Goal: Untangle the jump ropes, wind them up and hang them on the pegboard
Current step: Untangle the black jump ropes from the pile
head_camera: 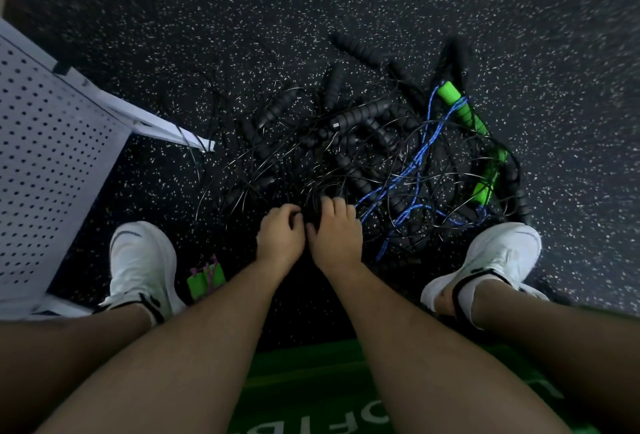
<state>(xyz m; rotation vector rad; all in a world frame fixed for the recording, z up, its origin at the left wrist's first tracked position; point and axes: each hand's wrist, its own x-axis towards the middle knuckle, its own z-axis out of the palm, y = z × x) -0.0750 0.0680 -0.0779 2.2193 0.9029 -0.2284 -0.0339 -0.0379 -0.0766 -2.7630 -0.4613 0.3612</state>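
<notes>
A tangled heap of jump ropes (pixel 346 143) lies on the dark speckled floor in front of me, with several black ribbed handles and thin black cords. A blue rope (pixel 412 163) with green handles (pixel 460 110) runs through its right side. My left hand (pixel 278 238) and my right hand (pixel 337 233) sit close together at the heap's near edge, fingers curled into a bundle of black cords (pixel 313 207) between them. The white pegboard (pixel 45 156) stands at the left.
My two white shoes (pixel 142 260) (pixel 491 260) stand either side of the heap. A small green and purple item (pixel 206 279) lies by the left shoe. A green mat with lettering (pixel 311 392) lies under me. The pegboard's white foot (pixel 166 125) reaches toward the ropes.
</notes>
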